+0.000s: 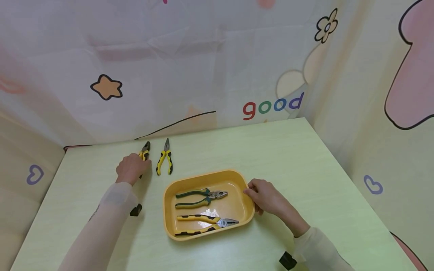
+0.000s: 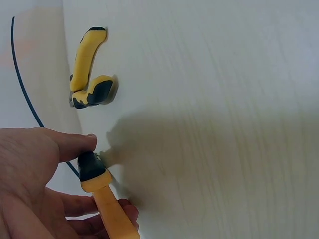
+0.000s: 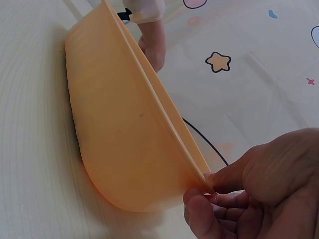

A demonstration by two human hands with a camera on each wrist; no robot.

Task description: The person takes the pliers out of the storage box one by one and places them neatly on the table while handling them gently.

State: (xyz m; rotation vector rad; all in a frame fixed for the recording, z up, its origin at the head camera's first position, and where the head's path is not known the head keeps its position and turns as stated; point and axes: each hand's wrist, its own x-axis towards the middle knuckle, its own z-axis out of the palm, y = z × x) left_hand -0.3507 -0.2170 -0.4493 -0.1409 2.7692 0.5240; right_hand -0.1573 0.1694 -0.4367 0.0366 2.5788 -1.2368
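Note:
My left hand [image 1: 133,168] is at the back left of the table, gripping pliers [image 1: 145,151] with yellow and black handles; their dark jaws point away. In the left wrist view, thumb and fingers lie around one handle [image 2: 112,211]. Just right of that hand, needle-nose pliers [image 1: 165,158] rest on the table, handles spread. My right hand [image 1: 266,195] pinches the right rim of a yellow plastic tray [image 1: 166,210] between thumb and fingers. Inside the tray lie green-handled pliers [image 1: 196,198] and, nearer me, another yellow and black pair [image 1: 203,224].
The pale green table [image 1: 278,150] ends against a printed curtain [image 1: 190,67] at the back, with more curtain at both sides. Small black blocks [image 1: 136,210] show beside each wrist.

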